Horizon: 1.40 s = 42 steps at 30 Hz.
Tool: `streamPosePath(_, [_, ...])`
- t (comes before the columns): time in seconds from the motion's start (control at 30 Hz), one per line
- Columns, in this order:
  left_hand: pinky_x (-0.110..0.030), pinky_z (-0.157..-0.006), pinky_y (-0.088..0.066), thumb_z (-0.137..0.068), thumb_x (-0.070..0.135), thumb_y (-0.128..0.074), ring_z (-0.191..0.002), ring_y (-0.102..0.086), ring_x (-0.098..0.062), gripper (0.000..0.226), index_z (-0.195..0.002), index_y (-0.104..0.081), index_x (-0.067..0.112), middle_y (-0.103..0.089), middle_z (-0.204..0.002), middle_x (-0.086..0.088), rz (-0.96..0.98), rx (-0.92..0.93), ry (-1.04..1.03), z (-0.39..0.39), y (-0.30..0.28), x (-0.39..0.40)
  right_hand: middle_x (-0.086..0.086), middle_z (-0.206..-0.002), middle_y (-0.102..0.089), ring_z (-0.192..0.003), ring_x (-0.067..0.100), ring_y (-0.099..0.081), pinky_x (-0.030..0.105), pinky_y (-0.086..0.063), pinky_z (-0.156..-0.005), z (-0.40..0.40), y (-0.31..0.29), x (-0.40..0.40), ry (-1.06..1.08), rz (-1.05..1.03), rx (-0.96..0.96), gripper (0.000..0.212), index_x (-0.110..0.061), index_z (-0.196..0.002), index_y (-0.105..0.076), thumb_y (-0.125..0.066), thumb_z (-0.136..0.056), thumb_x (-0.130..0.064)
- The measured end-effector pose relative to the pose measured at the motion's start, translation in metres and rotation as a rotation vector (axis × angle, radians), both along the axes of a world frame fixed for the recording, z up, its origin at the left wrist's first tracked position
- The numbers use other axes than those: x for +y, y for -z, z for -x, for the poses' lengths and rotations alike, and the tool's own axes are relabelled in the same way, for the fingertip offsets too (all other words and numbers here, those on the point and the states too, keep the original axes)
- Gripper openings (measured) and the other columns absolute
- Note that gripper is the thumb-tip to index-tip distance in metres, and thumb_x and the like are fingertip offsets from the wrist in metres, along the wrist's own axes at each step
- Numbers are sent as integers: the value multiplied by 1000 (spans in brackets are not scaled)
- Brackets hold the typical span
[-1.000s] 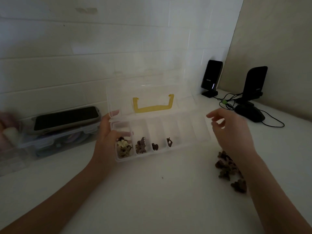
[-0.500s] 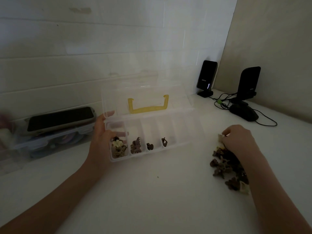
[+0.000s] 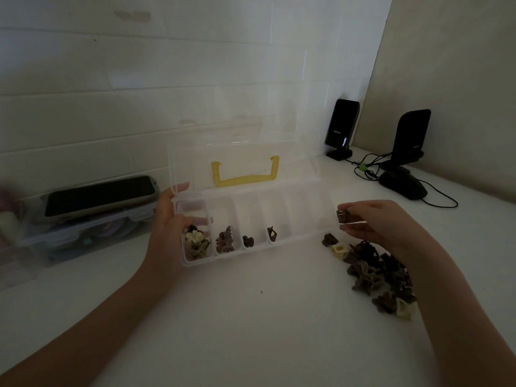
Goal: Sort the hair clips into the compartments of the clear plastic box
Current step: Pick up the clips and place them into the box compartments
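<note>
White counter (image 3: 251, 317): clip (image 3: 343, 215) pinched (right hand (image 3: 374, 224)).

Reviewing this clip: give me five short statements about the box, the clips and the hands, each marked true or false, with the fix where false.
1. The clear box has its lid open. True.
2. The right hand is empty. False: it pinches a small dark clip beside the box's right end.
3. The left hand holds the box at its left end. True.
4. Every compartment holds clips. False: only the four on the left do; those to the right look empty.
5. The loose clip pile lies left of the box. False: it lies on the table to the right of the box.
</note>
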<state>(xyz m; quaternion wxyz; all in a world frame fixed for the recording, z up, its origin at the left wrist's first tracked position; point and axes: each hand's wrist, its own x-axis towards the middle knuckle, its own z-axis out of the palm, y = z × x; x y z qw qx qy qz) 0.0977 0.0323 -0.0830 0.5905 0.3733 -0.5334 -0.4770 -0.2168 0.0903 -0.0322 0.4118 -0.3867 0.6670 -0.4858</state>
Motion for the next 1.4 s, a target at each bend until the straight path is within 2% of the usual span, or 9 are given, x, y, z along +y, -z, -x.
streamPosePath(0.27, [-33,-56,-55,-79,1,-44,-91,-67,-30,51,-105,-55,44,-59,-116,-5,-37,45,-1,2,-4,1,5,-74,-66,-64,12,-63,19,-53,-55,-5,-8,1,-103,63,-358,29,-10,-79,-76,-51,-93,-17])
streamPosePath(0.4, [-32,-56,-56,-85,-4,-38,-91,-67,-28,54,-107,-54,42,-59,-116,-3,-37,44,-9,2,-3,1,-1,-66,-60,-56,7,-54,17,-49,-52,-9,-11,1,-176,152,-416,32,-8,-91,-71,-49,-94,-31])
streamPosePath(0.53, [-32,-58,-56,-86,-2,-40,-90,-68,-23,53,-105,-55,45,-62,-111,3,-24,40,-4,2,-2,1,-12,-74,-66,-64,0,-54,20,-43,-63,-27,-15,7,-189,451,-9,23,-19,-97,-72,-51,-93,-27])
streamPosePath(0.6, [-30,-58,-56,-83,-2,-44,-91,-68,-21,55,-103,-56,47,-61,-112,3,-24,36,-13,1,-2,1,-20,-75,-68,-65,-8,-56,11,-43,-63,-47,-15,9,-217,622,159,16,-18,-98,-70,-56,-90,-17])
streamPosePath(0.73, [-37,-63,-56,-77,11,-50,-101,-63,-31,47,-103,-55,49,-55,-124,-4,-22,17,2,1,-4,3,-22,-81,-60,-72,-3,-48,8,-34,-61,-76,4,4,-309,641,557,15,-30,-96,-68,-66,-83,-22])
streamPosePath(0.9, [-37,-63,-56,-83,2,-45,-99,-64,-31,49,-104,-55,45,-57,-120,-3,-15,31,-8,3,-6,5,-12,-82,-60,-65,2,-52,12,-43,-54,-55,4,-4,-97,647,529,14,-35,-95,-61,-58,-86,-24])
streamPosePath(1.03, [-36,-57,-58,-78,7,-42,-82,-70,-23,44,-104,-57,39,-66,-106,1,-36,99,-20,2,-5,6,-4,-89,-63,-65,4,-55,10,-39,-47,-14,10,-9,146,327,686,14,-30,-94,-60,-54,-91,-17])
streamPosePath(1.17, [-30,-55,-57,-80,7,-38,-70,-70,-17,40,-98,-59,35,-70,-88,8,-28,119,-39,1,-6,5,-7,-107,-63,-92,11,-58,27,-47,-77,-4,22,-13,-165,22,880,24,-27,-113,-62,-53,-92,-30])
streamPosePath(1.4, [-22,-52,-55,-83,12,-42,-66,-69,-8,28,-97,-60,29,-71,-83,12,-42,165,-164,-2,-5,3,-4,-119,-58,-107,18,-55,38,-48,-90,-23,31,-13,-254,2,933,31,-27,-124,-53,-46,-94,-31])
